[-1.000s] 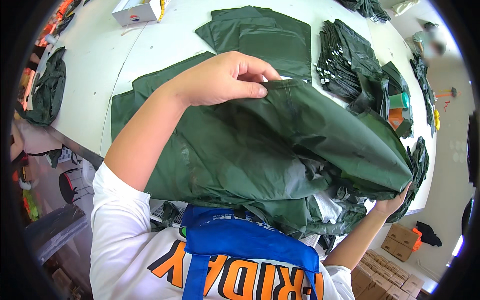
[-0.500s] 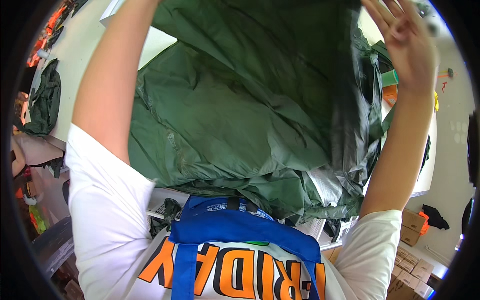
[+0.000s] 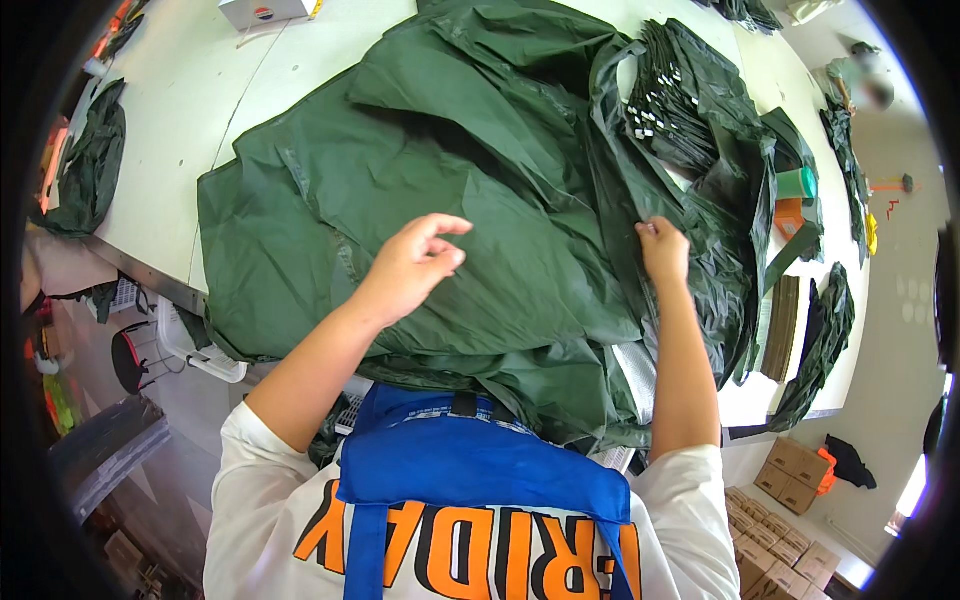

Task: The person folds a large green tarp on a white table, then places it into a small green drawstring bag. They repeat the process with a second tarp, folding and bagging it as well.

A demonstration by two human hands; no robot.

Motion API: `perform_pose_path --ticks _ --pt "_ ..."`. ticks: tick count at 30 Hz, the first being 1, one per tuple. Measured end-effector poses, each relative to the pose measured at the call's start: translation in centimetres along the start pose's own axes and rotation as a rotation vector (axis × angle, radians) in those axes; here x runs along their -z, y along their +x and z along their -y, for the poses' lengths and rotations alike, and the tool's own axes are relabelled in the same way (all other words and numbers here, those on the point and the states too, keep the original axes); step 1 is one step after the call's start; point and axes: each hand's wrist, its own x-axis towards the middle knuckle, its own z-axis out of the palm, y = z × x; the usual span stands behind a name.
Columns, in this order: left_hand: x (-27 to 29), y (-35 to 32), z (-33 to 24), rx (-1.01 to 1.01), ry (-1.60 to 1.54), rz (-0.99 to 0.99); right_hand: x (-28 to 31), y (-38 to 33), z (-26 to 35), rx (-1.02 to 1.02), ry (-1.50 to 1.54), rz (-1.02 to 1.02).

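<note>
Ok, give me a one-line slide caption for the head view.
Left hand rests on a dark green garment spread over the white table; right hand pinches its edge.

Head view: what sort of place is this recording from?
Probably a garment workshop or packing room. A big white table holds a spread dark green garment and a stack of folded green pieces, and cardboard boxes sit on the floor.

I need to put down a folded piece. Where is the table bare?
Bare white table lies left of the spread green sheet, between it and the small box. The right side is crowded: the stack of folded pieces and heaped fabric.
</note>
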Motion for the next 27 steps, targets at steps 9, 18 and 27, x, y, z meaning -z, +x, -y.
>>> perform_pose_path --ticks 9,18,27 --pt "-8.4 4.3 -4.3 -0.019 -0.674 0.037 13.5 -10.0 8.2 0.219 0.318 0.505" --pt "-11.6 5.4 -0.1 -0.102 0.152 -0.172 8.5 -15.8 10.8 0.609 0.095 0.605" --pt "-10.8 3.5 -0.8 -0.205 0.119 -0.03 10.8 -9.0 11.0 0.458 0.398 0.396"
